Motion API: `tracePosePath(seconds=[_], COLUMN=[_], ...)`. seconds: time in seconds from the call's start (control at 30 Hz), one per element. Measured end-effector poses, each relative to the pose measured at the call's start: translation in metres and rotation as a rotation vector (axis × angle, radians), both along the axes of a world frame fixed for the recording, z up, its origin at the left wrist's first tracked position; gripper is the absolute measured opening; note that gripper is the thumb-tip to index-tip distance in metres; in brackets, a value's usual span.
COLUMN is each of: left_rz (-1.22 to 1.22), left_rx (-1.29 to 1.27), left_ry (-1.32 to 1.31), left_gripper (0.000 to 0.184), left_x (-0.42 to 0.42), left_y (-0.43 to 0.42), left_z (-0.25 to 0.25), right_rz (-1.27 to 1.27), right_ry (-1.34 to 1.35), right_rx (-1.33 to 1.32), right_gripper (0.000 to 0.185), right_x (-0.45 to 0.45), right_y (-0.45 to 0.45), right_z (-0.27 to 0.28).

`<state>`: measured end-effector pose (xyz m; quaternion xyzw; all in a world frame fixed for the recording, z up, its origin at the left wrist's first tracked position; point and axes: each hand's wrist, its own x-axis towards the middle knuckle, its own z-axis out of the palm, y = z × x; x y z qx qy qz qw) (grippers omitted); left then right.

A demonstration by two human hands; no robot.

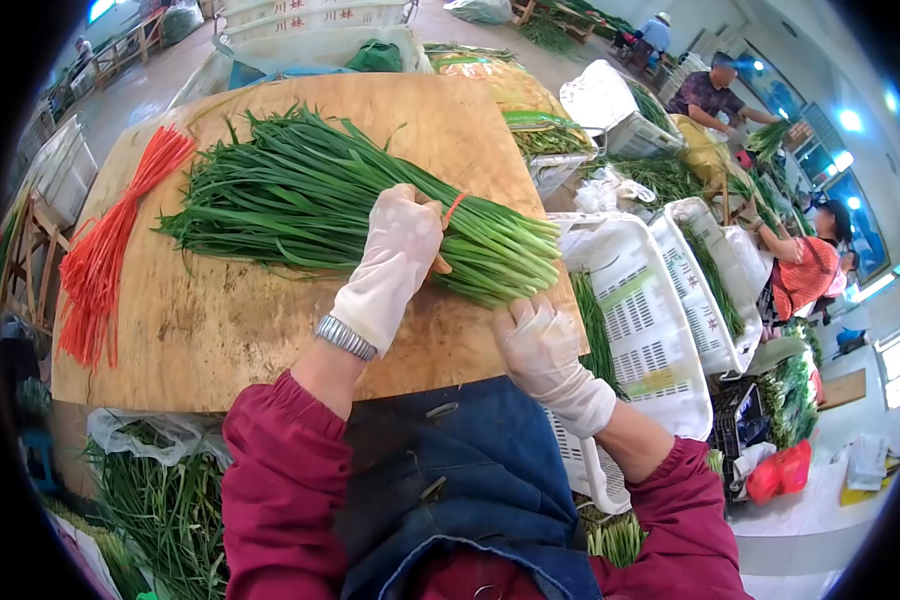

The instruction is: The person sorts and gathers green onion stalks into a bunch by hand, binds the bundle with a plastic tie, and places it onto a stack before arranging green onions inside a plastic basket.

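Observation:
A thick bunch of garlic chives (pixel 290 195) lies on the wooden board, its green leaves to the left and pale stems to the right. A red tie (pixel 454 208) circles the stem part. My left hand (pixel 400 235), in a whitish glove, is closed over the bunch just left of the tie; its fingertips are partly hidden. At the lower edge of the stem ends, my right hand (pixel 545 350), also gloved, has curled fingers pressed against the stems. Loose red ties (pixel 120 235) lie in a long bundle on the board's left side.
The wooden board (pixel 240 340) reaches my apron. White plastic crates (pixel 650 330) with greens stand close on the right. Bagged greens (pixel 160 490) sit below left, and a filled sack (pixel 510 95) stands behind. Co-workers (pixel 810 255) handle greens at the far right.

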<state>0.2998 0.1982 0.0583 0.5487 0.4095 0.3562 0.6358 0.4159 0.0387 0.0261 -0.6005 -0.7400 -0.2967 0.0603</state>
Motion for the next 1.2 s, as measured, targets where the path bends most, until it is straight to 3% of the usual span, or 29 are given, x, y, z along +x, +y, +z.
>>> tracePosePath(seconds=[0.3, 0.6, 0.8, 0.9, 1.0, 1.1, 1.2], left_rz=[-0.018, -0.060, -0.042, -0.023, -0.033, -0.019, -0.054], left_rx=[-0.030, -0.034, -0.031, -0.026, -0.058, 0.013, 0.013], left_ry=[-0.035, -0.027, -0.044, -0.037, 0.029, 0.027, 0.049], left_gripper=[0.016, 0.015, 0.013, 0.012, 0.012, 0.012, 0.010], left_x=[-0.003, -0.007, -0.009, -0.011, -0.015, -0.020, -0.029], left_y=[0.002, 0.003, 0.001, -0.003, -0.010, -0.009, -0.015], left_z=[-0.002, -0.004, -0.005, -0.008, 0.004, -0.009, -0.009], right_rz=[-0.053, 0.021, -0.194, -0.179, -0.050, -0.158, -0.096], right_ry=[-0.039, 0.126, 0.045, 0.388, 0.437, 0.301, 0.450], right_rx=[0.058, -0.092, -0.253, -0.343, 0.006, 0.063, -0.045], right_gripper=[0.005, 0.005, 0.008, 0.034, 0.063, 0.082, 0.092], right_x=[0.007, 0.013, -0.002, -0.034, -0.039, -0.042, -0.027], right_y=[0.015, 0.014, 0.004, -0.013, 0.017, 0.062, 0.076], right_z=[-0.017, -0.008, 0.002, 0.050, 0.062, 0.034, 0.011])
